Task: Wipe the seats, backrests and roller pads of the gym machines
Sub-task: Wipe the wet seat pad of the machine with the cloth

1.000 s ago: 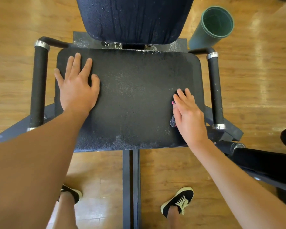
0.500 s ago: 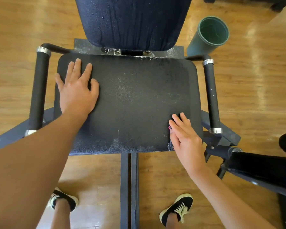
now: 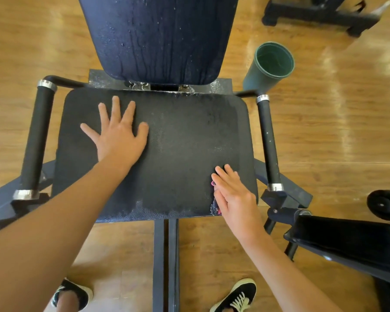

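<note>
Cloth [image 3: 214, 208] largely hidden beneath right hand [image 3: 233, 195]; only a pink-and-dark fringe seen at the thumb side of its fingers [image 3: 225, 176]; shape not to be told; backrest [image 3: 158, 37], beyond the fingertips of left hand [image 3: 119, 136], cut off by top edge; roller pad [image 3: 386, 204], outward of the right fingers, cut by right edge.

Nothing to read here, folks: not a word, brand, number or sign that can be made out. The seat [image 3: 185, 149] is plain black, the backrest [image 3: 158, 37] bare, the green cup [image 3: 257, 79] unmarked, and the shoe [image 3: 236, 296] carries no legible logo.
</note>
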`<move>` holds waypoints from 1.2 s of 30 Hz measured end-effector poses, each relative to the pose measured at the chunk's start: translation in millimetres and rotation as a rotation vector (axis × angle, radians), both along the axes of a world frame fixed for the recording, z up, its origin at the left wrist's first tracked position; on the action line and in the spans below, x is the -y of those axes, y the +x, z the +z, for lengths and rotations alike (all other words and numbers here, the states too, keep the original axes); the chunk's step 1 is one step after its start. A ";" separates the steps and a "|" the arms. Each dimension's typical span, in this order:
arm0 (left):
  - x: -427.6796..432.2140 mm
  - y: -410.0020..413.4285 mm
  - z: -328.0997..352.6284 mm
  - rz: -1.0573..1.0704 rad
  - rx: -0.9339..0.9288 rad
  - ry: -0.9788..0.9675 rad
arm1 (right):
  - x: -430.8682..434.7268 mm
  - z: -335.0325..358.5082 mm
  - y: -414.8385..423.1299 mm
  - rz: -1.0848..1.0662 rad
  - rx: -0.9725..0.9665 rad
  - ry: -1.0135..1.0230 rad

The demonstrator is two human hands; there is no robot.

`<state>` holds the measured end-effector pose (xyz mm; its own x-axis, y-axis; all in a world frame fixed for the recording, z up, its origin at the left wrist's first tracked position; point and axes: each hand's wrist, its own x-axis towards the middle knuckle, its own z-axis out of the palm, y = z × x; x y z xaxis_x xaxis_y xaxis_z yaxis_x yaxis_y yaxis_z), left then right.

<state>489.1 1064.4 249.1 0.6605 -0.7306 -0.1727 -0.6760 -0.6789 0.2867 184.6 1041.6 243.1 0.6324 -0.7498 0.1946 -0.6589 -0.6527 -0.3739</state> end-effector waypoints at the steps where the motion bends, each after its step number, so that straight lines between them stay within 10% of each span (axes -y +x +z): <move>1: -2.1 -8.5 -4.7 -0.039 0.052 0.009 | 1.2 0.9 -0.9 0.018 -0.004 0.011; 14: -2.1 -11.8 -15.3 -0.015 0.106 -0.011 | 134.1 22.5 47.1 -0.004 0.144 0.046; 36: -2.7 -10.7 -18.1 0.024 0.099 -0.052 | 172.7 11.6 107.6 -0.244 -0.218 0.060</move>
<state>478.4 1067.2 231.0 0.6900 -0.7206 -0.0682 -0.6863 -0.6812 0.2548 292.2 868.9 254.7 0.4543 -0.8905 0.0260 -0.8619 -0.4468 -0.2399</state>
